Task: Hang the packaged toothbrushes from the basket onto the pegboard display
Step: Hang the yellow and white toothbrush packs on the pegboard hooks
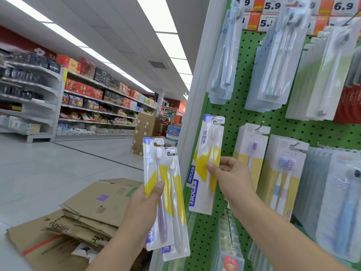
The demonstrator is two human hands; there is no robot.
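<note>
Right hand [230, 173]: thumb and curled fingers pinching one flat yellow-and-white carded toothbrush pack with a clear blister [207, 165] near mid-height, pack held upright against the left edge of the green perforated pegboard [230, 114], hang slot at top. Left hand [144, 202]: thumb pressed over the front, fingers wrapped behind, gripping two more yellow-and-white carded toothbrush packs [166, 198], fanned and overlapping, upright, out in the aisle just left of the white shelf upright [197, 94]; well apart from the pegboard surface, near the right-hand pack but not touching.

Just right of the held single pack: hanging white-and-yellow pack with a purple-headed brush [252, 151] on a metal hook [260, 126]; beside it, twin-brush pack with blue and pink handles [281, 173]. Upper row: clear blister packs of long pale toothbrushes [224, 55], several deep on each hook. Above, orange-and-white price tags [271, 6] reading 5.9 and 6.9.

Lower left, on the pale tiled floor [39, 163]: heap of flattened brown cardboard boxes [82, 218]. Background: long white store shelving with red gift boxes and packaged goods [88, 94]; stacked brown cartons [144, 132] at the aisle end; ceiling light strips [168, 42]. Basket not visible.
</note>
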